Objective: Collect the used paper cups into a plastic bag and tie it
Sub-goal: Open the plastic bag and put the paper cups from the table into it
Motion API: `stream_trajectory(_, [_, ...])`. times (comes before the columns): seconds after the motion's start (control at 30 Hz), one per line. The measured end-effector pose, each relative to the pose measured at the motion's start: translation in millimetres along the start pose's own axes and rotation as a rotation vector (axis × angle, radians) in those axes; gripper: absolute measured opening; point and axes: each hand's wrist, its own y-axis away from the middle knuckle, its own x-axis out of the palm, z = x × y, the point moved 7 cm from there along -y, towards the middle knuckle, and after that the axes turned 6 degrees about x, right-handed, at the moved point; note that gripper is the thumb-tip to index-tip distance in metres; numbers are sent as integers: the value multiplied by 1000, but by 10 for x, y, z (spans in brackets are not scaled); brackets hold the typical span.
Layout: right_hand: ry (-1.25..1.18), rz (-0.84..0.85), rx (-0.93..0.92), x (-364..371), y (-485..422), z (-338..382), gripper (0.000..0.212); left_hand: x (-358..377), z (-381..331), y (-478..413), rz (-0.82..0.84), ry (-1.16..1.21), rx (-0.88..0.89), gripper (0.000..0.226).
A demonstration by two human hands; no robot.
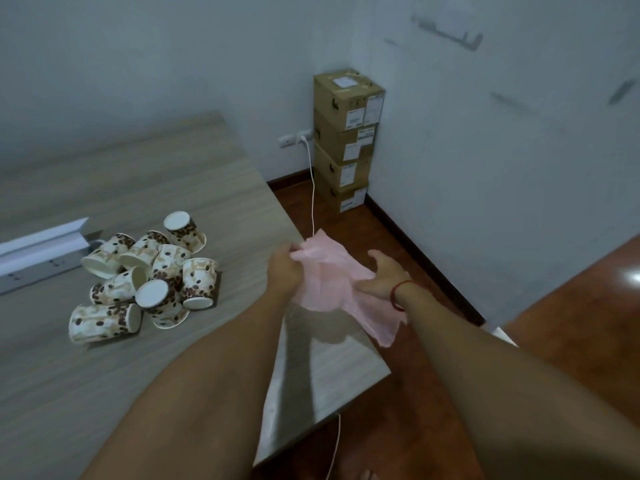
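A heap of several paper cups point(149, 271) printed with coffee beans lies tumbled on the wooden table point(145, 174), left of my hands. A thin pink plastic bag point(332, 282) hangs crumpled above the table's right edge. My left hand point(285, 268) pinches the bag's upper left part. My right hand point(382, 275), with a red string on its wrist, grips the bag's right side with curled fingers. The bag holds no cups that I can see.
A white and grey trunking strip point(41, 251) lies on the table behind the cups. A stack of cardboard boxes point(346, 140) stands in the corner by a wall socket point(294, 138), from which a white cable point(313, 195) runs down past the table edge. The floor is dark red wood.
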Motion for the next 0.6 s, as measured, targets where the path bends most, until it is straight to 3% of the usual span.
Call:
stream_trajectory(0.07, [131, -45, -59, 73, -4, 124, 68, 83, -124, -3, 63, -66, 77, 26])
stream_trajectory(0.13, [-8, -98, -55, 77, -31, 158, 22, 90, -179, -18, 110, -153, 111, 33])
stream_trajectory(0.17, [-92, -138, -45, 45, -33, 146, 15, 71, -162, -46, 113, -228, 119, 36])
stream_trajectory(0.33, [-352, -235, 21, -126, -73, 65, 22, -287, -114, -18, -110, -849, 177, 58])
stream_trajectory(0.4, [-375, -222, 42, -127, -66, 134, 21, -275, -197, 63, -176, -944, 279, 72])
stream_trajectory(0.47, [-400, -201, 75, -90, -58, 211, 16, -148, -371, 203, -217, -915, 466, 67])
stream_trajectory(0.53, [-408, -164, 87, -42, -58, 272, 15, 1, -553, 361, -217, -770, 656, 45])
stream_trajectory(0.6, [-356, -159, 81, -27, -75, 272, 17, 172, -566, 448, 17, -594, 672, 16])
